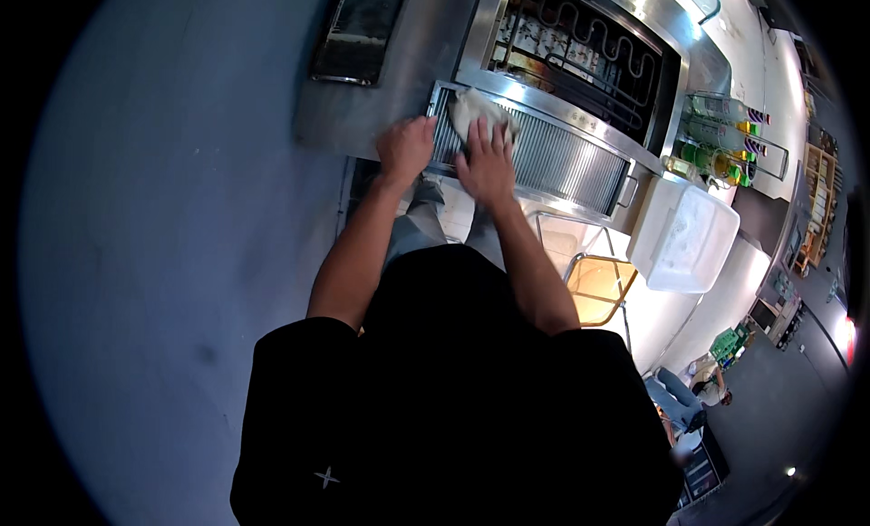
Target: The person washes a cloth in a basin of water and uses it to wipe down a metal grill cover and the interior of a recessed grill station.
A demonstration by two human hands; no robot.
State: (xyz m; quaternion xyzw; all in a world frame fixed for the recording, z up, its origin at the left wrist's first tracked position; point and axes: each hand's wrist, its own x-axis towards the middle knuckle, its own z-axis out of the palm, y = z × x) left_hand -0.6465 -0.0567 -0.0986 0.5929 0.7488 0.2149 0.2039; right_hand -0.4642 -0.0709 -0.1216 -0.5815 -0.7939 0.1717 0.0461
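A ribbed stainless steel panel (pixel 561 162) with end handles rests in front of an open grill with bare heating coils (pixel 598 43). My left hand (pixel 406 147) is curled around the panel's left end, at the handle, which the fingers mostly hide. My right hand (pixel 491 166) lies over a crumpled off-white cloth (pixel 472 111), pressing it against the ribs near the panel's left part. The fingers are spread forward on the cloth, and the ribs beneath it are hidden.
A dark tray (pixel 360 40) lies at the upper left, by a wall (pixel 170 186). To the right stand bottles in a wire rack (pixel 720 132), a translucent plastic tub (pixel 693 240) and a yellow-seated metal-framed chair (pixel 598 288). A person (pixel 680 397) is farther off at lower right.
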